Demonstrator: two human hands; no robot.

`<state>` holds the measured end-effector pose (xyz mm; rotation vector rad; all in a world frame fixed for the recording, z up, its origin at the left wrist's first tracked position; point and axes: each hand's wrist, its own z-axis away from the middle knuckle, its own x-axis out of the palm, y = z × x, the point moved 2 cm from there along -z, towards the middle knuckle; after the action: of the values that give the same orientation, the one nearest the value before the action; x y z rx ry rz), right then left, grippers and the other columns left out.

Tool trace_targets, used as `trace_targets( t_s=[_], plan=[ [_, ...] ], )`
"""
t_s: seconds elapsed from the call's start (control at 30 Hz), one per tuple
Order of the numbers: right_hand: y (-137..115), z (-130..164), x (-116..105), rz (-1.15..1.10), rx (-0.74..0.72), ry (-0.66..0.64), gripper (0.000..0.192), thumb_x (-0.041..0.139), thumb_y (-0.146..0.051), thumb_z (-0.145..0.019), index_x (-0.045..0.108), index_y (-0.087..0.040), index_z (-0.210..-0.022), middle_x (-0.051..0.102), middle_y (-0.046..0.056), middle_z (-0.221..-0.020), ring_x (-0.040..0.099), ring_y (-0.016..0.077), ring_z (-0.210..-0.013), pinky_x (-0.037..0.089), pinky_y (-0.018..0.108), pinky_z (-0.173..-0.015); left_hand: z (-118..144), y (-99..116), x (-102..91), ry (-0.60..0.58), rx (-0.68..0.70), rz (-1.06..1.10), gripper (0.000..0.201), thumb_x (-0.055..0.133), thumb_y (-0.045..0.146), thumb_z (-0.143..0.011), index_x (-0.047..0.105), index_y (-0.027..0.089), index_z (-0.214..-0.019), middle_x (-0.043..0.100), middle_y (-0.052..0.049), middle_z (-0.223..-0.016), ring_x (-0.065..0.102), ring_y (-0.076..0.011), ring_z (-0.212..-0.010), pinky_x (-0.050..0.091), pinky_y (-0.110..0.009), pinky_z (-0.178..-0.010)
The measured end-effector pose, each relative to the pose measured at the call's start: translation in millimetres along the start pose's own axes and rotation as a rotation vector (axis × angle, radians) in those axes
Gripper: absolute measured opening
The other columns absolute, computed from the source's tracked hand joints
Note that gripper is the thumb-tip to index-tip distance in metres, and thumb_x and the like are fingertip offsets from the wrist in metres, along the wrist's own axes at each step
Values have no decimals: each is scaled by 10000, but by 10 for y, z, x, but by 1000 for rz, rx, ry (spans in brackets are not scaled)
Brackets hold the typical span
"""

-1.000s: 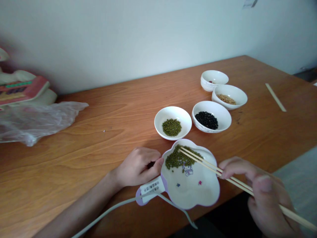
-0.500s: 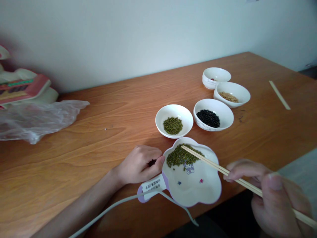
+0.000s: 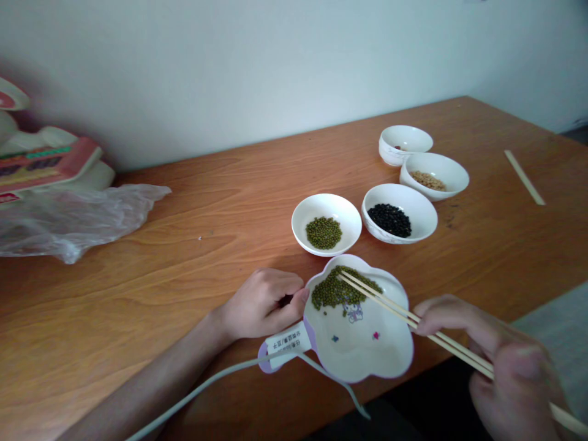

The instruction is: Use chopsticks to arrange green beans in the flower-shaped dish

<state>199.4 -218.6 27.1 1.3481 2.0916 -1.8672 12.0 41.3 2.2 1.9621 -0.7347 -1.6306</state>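
Now the chopsticks (image 3: pixel 413 318) sit a touch lower over the green beans (image 3: pixel 337 293) than half a second ago. Right hand (image 3: pixel 500 361) fingers pinch the pale wooden pair; left hand (image 3: pixel 264 303), loosely curled, touches the flower-shaped white dish (image 3: pixel 367 355) at the wooden bench (image 3: pixel 184 245) front edge.

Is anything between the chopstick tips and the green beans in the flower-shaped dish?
Nothing visible. The chopsticks in the right hand reach straight to the green beans; the left hand touches only the flower-shaped dish at its left rim.
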Motion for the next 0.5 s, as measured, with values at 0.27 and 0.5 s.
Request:
trace_targets(
  t_s=[0.27,0.5],
  plan=[
    [-55,-6,17,-39,3,81,514,218,-387,-1014,725,-332,-943,735,45,-925,700,282,-856,535,387,-693,-4,16,-8,9,1,-9,332,438,196,-1008,429,176,-677,454,27,-627,388,-95,-574,309,-277,-577],
    [-16,-10,32,-61,-35,121,599,194,-453,-1030,758,-295,-905,745,62,-891,711,278,-814,531,393,-663,-9,15,-6,17,13,-13,342,429,199,-1013,453,171,-672,476,17,-622,400,-95,-576,325,-269,-580]
  ],
)
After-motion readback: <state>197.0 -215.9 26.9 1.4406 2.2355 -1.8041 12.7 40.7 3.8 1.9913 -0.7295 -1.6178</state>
